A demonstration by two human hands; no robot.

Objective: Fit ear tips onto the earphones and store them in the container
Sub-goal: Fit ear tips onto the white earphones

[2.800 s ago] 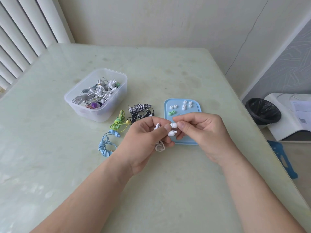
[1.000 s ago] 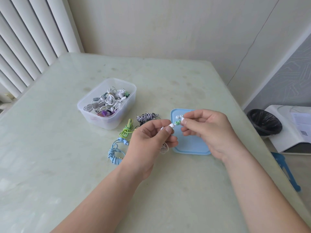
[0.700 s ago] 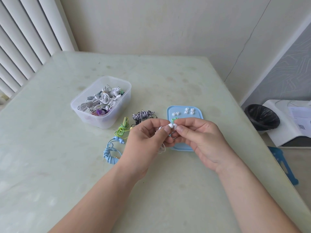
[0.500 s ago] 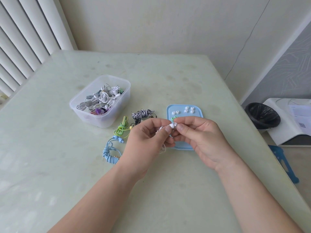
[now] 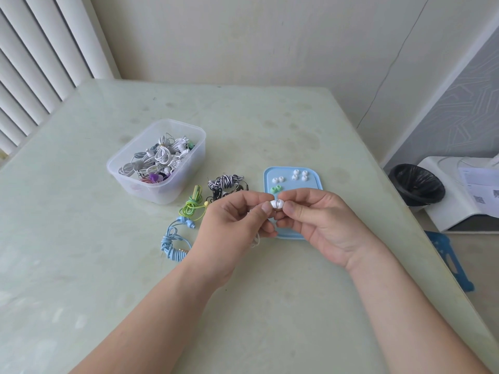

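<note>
Both hands meet over the pale green glossy table (image 5: 270, 306). The left hand (image 5: 232, 228) pinches a small white earbud (image 5: 272, 204), and the right hand (image 5: 324, 225) pinches a white silicone ear tip (image 5: 280, 203) against it. At twelve o'clock of them lies a light-blue rounded plastic tray (image 5: 310, 190) with loose white tips (image 5: 299, 175). At ten o'clock stands a clear plastic tub (image 5: 162, 195) of coiled earphones.

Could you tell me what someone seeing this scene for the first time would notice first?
At centre, the left hand and right hand pinch a small white earbud over the blue tray of ear tips. Farther left stands a clear container heaped with tangled earphones.
</note>
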